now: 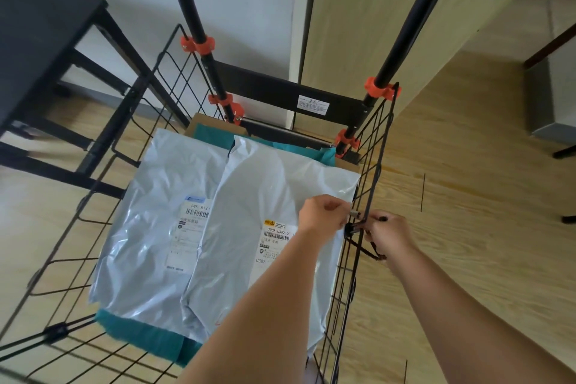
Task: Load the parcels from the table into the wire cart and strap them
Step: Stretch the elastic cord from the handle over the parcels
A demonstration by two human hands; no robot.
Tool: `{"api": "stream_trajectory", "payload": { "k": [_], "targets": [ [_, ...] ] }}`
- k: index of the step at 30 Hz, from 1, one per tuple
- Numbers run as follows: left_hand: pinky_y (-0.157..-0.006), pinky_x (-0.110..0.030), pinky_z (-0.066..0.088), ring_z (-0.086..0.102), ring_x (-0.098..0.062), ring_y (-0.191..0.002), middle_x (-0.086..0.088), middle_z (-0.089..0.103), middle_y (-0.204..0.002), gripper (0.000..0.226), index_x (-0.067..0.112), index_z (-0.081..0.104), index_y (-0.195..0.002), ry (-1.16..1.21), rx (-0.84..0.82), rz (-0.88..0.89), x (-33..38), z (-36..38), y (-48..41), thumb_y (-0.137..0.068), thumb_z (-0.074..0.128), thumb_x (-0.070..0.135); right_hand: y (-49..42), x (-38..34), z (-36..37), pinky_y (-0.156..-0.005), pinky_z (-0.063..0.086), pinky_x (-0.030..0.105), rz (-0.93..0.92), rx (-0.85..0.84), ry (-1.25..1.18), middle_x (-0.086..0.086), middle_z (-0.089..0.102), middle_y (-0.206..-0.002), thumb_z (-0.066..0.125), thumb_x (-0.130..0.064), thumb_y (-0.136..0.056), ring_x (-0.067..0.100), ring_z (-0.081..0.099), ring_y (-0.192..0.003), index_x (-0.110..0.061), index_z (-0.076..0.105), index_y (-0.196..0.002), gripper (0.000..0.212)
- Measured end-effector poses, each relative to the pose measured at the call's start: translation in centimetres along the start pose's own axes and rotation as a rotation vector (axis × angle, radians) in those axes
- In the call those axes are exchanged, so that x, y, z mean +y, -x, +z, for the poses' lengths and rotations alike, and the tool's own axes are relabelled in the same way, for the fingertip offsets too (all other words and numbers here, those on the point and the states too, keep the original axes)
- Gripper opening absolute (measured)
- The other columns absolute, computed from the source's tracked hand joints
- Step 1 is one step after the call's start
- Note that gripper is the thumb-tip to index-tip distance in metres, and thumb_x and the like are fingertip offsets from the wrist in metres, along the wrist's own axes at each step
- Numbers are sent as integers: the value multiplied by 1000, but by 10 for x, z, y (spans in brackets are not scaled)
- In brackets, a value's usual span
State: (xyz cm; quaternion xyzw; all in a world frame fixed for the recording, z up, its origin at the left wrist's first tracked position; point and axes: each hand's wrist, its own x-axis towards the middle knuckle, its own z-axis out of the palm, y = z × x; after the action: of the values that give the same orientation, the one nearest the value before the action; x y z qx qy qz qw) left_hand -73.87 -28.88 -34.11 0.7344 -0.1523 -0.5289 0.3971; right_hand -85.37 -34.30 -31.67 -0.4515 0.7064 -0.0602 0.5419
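Note:
The black wire cart (372, 146) stands below me with orange clamps on its handle posts. Inside lie two grey poly-bag parcels with labels, the left parcel (156, 227) and the right parcel (268, 196), on top of a teal bag (149, 337) and a brown cardboard box (202, 121). My left hand (324, 215) is inside the cart at the right wire wall and pinches a small metal hook (355, 214) at the wire. My right hand (389, 235) is outside that wall and grips a dark strap cord (372, 254) that loops below it.
A black table (46, 19) stands at the upper left, close to the cart's left wall. A pale wooden cabinet (389, 15) rises behind the cart. Wooden floor spreads to the right, with dark furniture legs (567, 153) at the far right edge.

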Motion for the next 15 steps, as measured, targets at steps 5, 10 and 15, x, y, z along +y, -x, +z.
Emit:
{"api": "stream_trajectory", "payload": {
  "k": [5,10,15],
  "targets": [
    [-65,-21,47,59,-8,-68,9,66,-71,8,22,72,-82,-156,162,55,4,-18,-1,-88,69,19,10,-7,-1,-49,46,25,-52,17,122,-1,64,-92,52,-11,-95,12,59,-67,-21,64,-118,28],
    [-75,-24,45,57,-15,-83,0,64,-102,11,18,73,-92,-173,387,62,15,-51,7,-93,62,16,38,-22,-10,-55,46,27,-440,471,471,-6,63,-105,55,-13,-93,14,59,-76,-26,61,-110,22],
    [-74,-24,43,60,-19,-87,-6,69,-102,16,13,73,-96,-206,425,45,20,-77,18,-94,58,14,69,-68,24,-44,44,25,-1119,454,404,-4,64,-83,60,-5,-90,10,54,-60,-14,64,-96,12]
  ]
}}
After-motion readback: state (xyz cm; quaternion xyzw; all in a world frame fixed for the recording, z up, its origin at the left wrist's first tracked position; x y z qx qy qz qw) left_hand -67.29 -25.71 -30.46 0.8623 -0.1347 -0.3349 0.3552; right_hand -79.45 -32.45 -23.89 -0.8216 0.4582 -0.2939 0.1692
